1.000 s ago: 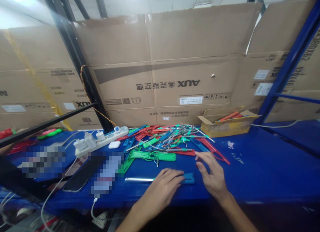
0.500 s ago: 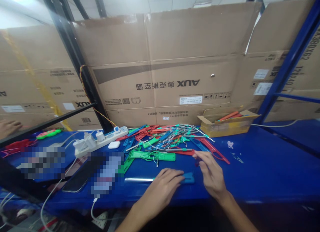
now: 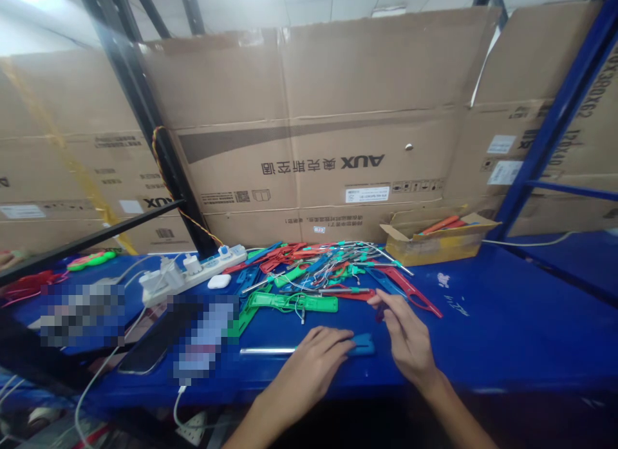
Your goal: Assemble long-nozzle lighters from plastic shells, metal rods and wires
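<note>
My left hand [image 3: 321, 359] is closed over a blue plastic piece [image 3: 363, 345], whose forked end sticks out to the right. A thin metal rod [image 3: 265, 351] extends left from under the same hand. My right hand [image 3: 405, 333] is pinched around a small dark purple-red object [image 3: 380, 310], mostly hidden by the fingers. Just beyond the hands lies a pile of red, green and blue plastic parts with metal rods and thin wires. A green part [image 3: 316, 303] is at its near side, and a red part [image 3: 410, 289] slants down at its right.
An open cardboard box [image 3: 432, 248] holding orange-red pieces stands at the back right. At left are a white power strip [image 3: 217, 264], a white case [image 3: 219, 281], phones and cables. Cardboard sheets [image 3: 333, 140] rise behind, between metal posts.
Both my hands keep nearly the same pose and place. The other person's hand at the far left has moved mostly out of view. The camera view has shifted slightly.
</note>
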`<action>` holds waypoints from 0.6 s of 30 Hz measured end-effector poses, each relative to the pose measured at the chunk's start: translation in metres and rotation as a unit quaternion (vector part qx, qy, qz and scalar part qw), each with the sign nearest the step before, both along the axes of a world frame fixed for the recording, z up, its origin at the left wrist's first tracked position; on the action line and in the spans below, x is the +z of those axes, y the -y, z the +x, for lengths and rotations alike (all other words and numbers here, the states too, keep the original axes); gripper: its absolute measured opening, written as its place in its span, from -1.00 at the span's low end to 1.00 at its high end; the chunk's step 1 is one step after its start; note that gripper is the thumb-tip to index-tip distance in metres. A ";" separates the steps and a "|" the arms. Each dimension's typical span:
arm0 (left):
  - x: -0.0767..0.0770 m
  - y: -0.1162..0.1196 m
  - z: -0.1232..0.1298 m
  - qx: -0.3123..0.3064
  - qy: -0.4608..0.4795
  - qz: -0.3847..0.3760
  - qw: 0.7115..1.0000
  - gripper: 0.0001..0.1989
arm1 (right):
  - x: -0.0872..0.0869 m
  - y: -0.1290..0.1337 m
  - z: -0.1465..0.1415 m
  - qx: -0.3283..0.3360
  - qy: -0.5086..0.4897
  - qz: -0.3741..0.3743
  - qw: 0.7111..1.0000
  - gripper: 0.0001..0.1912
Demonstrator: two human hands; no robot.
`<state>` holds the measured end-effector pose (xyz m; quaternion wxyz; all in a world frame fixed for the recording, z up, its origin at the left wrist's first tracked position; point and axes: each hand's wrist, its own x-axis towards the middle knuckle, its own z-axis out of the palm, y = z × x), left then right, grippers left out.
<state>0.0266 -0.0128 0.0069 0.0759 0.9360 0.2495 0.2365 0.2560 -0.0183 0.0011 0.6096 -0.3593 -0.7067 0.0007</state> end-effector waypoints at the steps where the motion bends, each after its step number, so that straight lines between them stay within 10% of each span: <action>1: 0.000 0.000 0.000 -0.001 -0.001 -0.001 1.000 -0.70 | -0.001 0.000 0.000 -0.002 -0.009 0.003 1.000 -0.53; 18: 0.000 0.000 -0.003 -0.010 0.000 0.002 1.000 -0.62 | -0.002 -0.001 0.000 -0.036 -0.009 0.014 0.999 -0.61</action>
